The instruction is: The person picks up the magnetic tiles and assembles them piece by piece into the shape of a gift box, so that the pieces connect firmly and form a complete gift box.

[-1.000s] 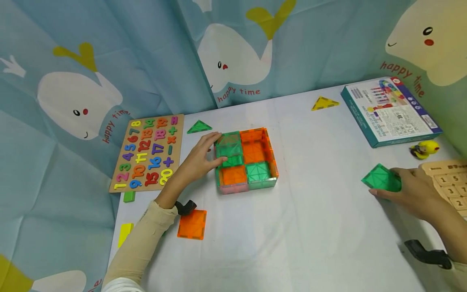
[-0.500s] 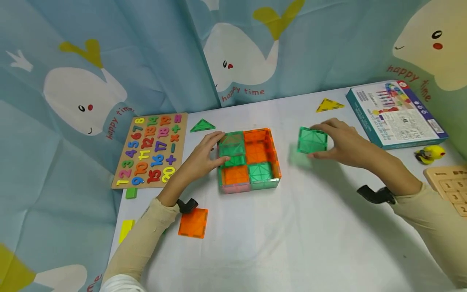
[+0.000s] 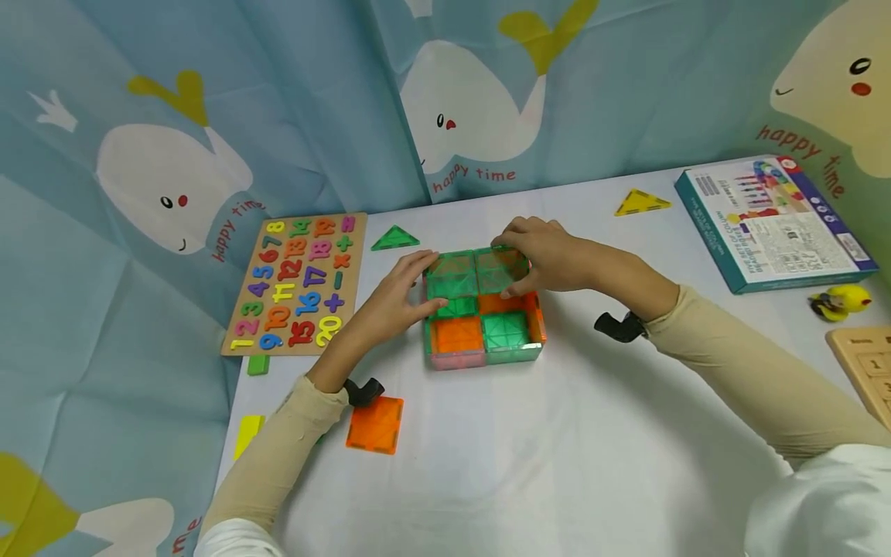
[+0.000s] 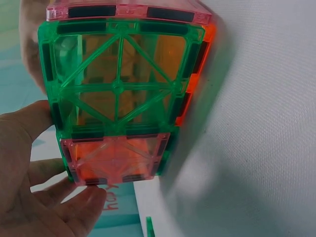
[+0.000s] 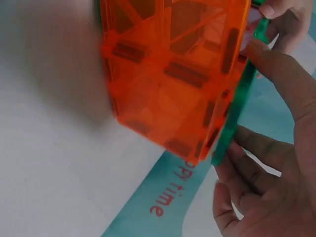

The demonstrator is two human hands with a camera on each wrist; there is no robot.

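A low square box of see-through magnetic tiles (image 3: 513, 355) stands on the white table, with green, orange and pink walls. One green tile (image 3: 451, 276) covers its back left quarter. My left hand (image 3: 393, 303) grips the box there, thumb at that tile's front edge and fingertips at the back corner. Between thumb and fingers, my right hand (image 3: 557, 255) pinches a second green square tile (image 5: 233, 116) over the back right quarter. In the right wrist view this tile lies along the top edge of the orange wall (image 5: 163, 94), its outer end slightly off it.
A loose orange tile (image 3: 375, 425) lies near the left wrist. Behind are green (image 3: 394, 238) and yellow (image 3: 640, 203) triangle tiles. A number board (image 3: 295, 286) stands left; a flat box (image 3: 780, 224), a toy duck (image 3: 841, 300) and a wooden number board (image 3: 866, 363) are right.
My right hand has carried the green tile from the table's right side leftward to the top of the tile box. My left hand has kept its place at the box.
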